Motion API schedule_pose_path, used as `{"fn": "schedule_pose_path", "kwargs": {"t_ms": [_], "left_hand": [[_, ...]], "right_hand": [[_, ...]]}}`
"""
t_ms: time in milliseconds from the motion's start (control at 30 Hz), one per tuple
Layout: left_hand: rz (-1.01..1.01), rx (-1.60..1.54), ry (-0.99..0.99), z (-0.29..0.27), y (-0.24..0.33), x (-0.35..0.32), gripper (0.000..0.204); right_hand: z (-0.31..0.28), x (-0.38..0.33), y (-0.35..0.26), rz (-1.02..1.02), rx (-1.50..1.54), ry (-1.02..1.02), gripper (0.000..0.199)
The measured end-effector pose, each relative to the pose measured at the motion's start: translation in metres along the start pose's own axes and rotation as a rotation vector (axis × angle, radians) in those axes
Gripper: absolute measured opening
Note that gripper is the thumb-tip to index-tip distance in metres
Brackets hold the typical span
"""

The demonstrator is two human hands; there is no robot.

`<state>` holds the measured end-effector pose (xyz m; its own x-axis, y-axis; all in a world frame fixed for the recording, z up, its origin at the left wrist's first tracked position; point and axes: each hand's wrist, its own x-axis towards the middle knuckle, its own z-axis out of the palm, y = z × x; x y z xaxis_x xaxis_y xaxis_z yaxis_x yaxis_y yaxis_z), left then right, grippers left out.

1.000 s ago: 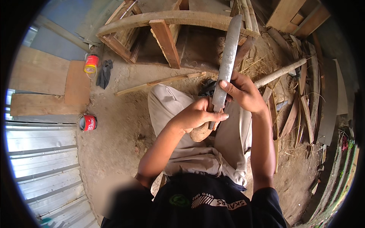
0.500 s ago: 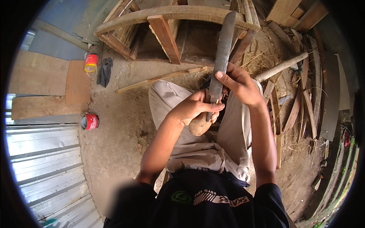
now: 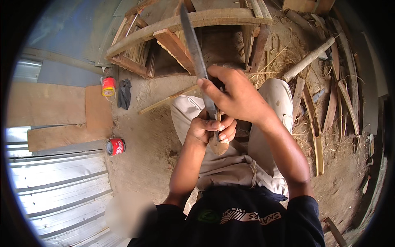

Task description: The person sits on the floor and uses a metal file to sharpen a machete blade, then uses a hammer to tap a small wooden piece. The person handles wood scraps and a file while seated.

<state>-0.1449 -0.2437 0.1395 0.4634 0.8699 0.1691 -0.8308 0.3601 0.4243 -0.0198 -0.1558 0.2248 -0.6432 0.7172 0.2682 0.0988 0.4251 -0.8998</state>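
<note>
Steel, long and dull grey: that is the blade (image 3: 196,57) you hold over your lap, its tip pointing away from you towards the wooden frame. Your left hand (image 3: 212,128) is wrapped shut around the wooden handle (image 3: 217,146), whose rounded butt shows just below your fingers (image 3: 224,133). Your right hand (image 3: 238,99) sits just above the left, its fingers pinched closed on the flat of the blade near the handle. Both hands hang above your knees in pale trousers (image 3: 230,164).

On the dirt floor (image 3: 144,148) to your left stands a red can (image 3: 114,146), beside a sheet of corrugated metal (image 3: 53,185). Farther off on that side a second can (image 3: 108,86), red and yellow, stands next to a dark cloth (image 3: 124,94) and flat boards (image 3: 61,109). Ahead, the wooden frame (image 3: 193,20) with its curved top rail rises behind the blade. To your right lie loose slats (image 3: 317,136), a pole (image 3: 308,59) and straw (image 3: 279,61).
</note>
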Motion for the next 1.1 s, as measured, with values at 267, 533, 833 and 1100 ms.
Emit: {"fn": "schedule_pose_path", "kwargs": {"t_ms": [267, 533, 833, 1100], "left_hand": [[0.044, -0.042, -0.011, 0.001, 0.007, -0.004, 0.059], [-0.029, -0.112, -0.213, -0.007, -0.001, 0.006, 0.073], [0.032, 0.149, -0.028, 0.001, 0.004, 0.005, 0.058], [0.061, 0.488, 0.133, 0.016, 0.010, 0.008, 0.030]], "right_hand": [[0.009, 0.009, -0.016, 0.011, 0.172, 0.246, 0.026], [-0.018, 0.025, -0.024, -0.105, 0.132, 0.420, 0.031], [-0.017, 0.020, -0.028, -0.116, 0.132, 0.488, 0.030], [-0.017, 0.012, -0.023, -0.138, 0.132, 0.439, 0.029]]}}
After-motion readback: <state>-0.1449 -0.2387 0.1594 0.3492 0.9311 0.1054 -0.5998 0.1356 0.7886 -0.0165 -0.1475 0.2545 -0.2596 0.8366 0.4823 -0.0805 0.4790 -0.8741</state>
